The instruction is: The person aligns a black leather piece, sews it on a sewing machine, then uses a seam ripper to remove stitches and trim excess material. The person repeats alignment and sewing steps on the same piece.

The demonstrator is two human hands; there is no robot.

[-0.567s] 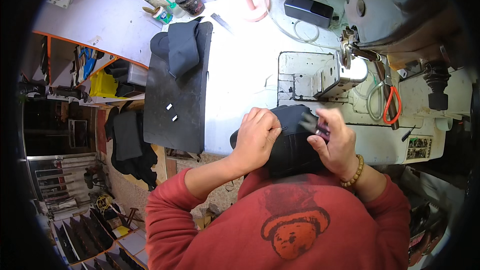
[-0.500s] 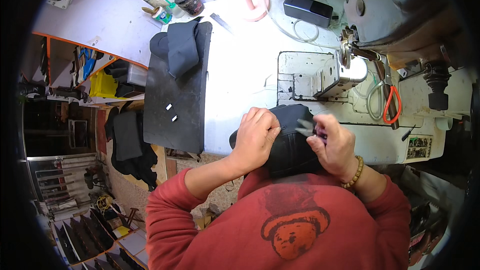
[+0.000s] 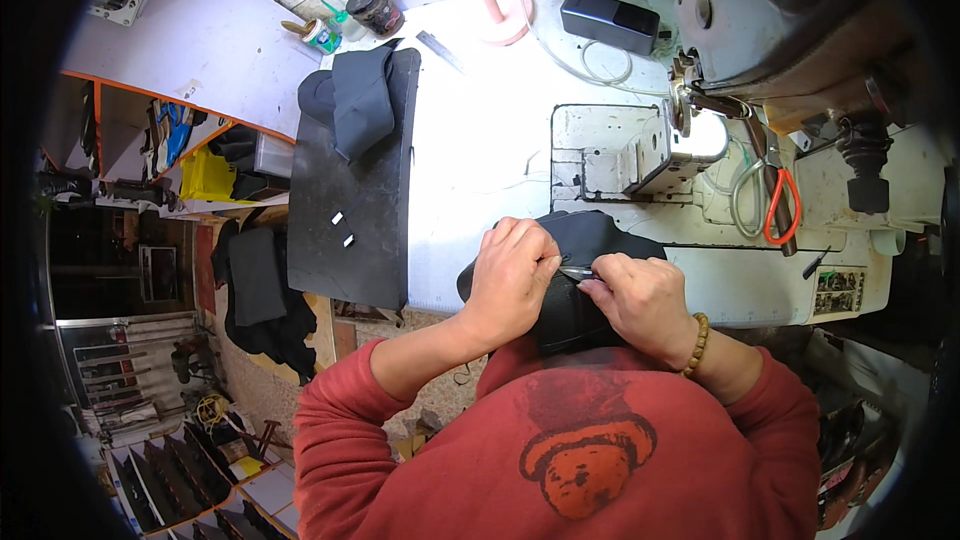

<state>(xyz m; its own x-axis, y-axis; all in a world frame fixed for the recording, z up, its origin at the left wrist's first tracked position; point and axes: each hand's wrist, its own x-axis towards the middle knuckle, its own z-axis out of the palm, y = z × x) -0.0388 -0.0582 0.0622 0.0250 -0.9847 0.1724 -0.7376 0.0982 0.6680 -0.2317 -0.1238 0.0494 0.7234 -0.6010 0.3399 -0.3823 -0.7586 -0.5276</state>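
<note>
A black leather-like piece [image 3: 600, 230] with a seam lies at the table's front edge, partly over my lap. The fingertips of my left hand [image 3: 515, 275] are pinched together on it at the seam; whether they also hold a thread is too small to tell. My right hand [image 3: 640, 300] is closed round small metal thread snips [image 3: 577, 271]. Their blades point left, at the seam right beside my left fingertips, and the handles are hidden in my palm.
A sewing machine [image 3: 800, 30] stands at the right, with red-handled scissors [image 3: 782, 205] beside its arm. On the left lies a black board [image 3: 350, 230] bearing dark cut pieces [image 3: 362, 105] and two small white bits. A black box [image 3: 610, 22] and a pink stand [image 3: 508, 20] are at the back.
My right hand has moved left and down, bringing the snips from spread blades above the black piece to the seam. My left hand keeps its pinch in the same place.
</note>
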